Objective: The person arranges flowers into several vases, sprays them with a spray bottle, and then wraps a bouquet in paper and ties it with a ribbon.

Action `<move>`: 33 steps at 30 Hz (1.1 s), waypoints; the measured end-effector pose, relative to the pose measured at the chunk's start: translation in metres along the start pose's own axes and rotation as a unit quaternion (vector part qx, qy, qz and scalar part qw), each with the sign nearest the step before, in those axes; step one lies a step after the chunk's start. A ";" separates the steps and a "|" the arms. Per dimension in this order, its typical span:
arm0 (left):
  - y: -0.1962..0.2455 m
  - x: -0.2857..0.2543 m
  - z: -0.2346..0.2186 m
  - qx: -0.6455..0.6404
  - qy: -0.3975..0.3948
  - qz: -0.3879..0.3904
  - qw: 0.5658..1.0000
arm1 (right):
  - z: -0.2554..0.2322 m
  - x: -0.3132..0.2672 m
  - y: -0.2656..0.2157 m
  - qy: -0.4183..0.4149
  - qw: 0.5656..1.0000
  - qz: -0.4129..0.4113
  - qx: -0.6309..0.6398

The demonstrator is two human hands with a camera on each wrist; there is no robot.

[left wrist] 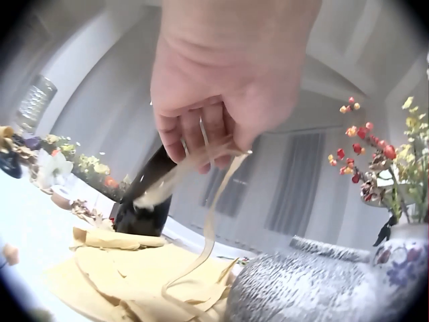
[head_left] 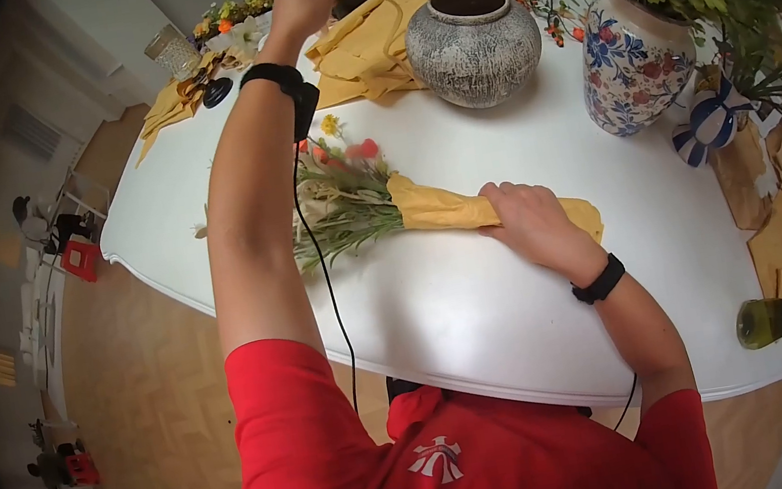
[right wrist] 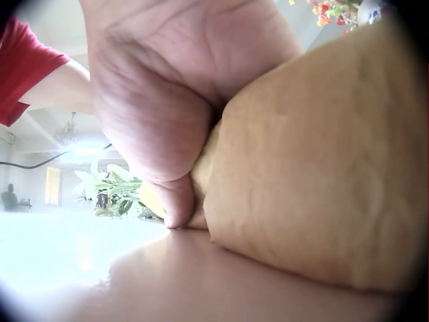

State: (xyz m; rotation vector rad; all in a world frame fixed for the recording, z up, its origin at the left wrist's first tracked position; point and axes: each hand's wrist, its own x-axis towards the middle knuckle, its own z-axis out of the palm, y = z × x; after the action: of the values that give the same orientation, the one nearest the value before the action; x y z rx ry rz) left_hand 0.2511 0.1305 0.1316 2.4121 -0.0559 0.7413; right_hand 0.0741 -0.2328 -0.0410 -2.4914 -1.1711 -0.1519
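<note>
My left hand (head_left: 305, 6) is raised over the far side of the table, pinching a thin pale ribbon (left wrist: 211, 225) between thumb and fingers. The ribbon trails down onto a stack of yellow paper (head_left: 362, 46). Near the table's front, my right hand (head_left: 540, 227) grips a bouquet's yellow paper wrap (head_left: 441, 207), thumb and fingers around it. The bouquet's green stems and flowers (head_left: 344, 201) point left, lying on the table. In the right wrist view the wrap (right wrist: 315, 161) fills the right side, against the right palm (right wrist: 167, 87).
A grey textured vase (head_left: 473, 50) stands right of the paper stack, with a floral vase (head_left: 632, 62) farther right. A dark vase (left wrist: 144, 201) is behind the stack. A green bottle (head_left: 765, 322) lies at the right edge. A black cable (head_left: 325, 275) hangs from the left wrist.
</note>
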 end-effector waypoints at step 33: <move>0.244 -0.214 -0.253 -0.488 -0.114 0.277 0.820 | -0.042 0.063 0.021 -0.153 0.987 0.025 -0.032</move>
State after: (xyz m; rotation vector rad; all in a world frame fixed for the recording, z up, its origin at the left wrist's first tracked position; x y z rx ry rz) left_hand -0.1057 0.0461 0.3185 1.4394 -1.0165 0.4592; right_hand 0.1338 -0.2157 0.0079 -2.6658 -1.2344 0.2190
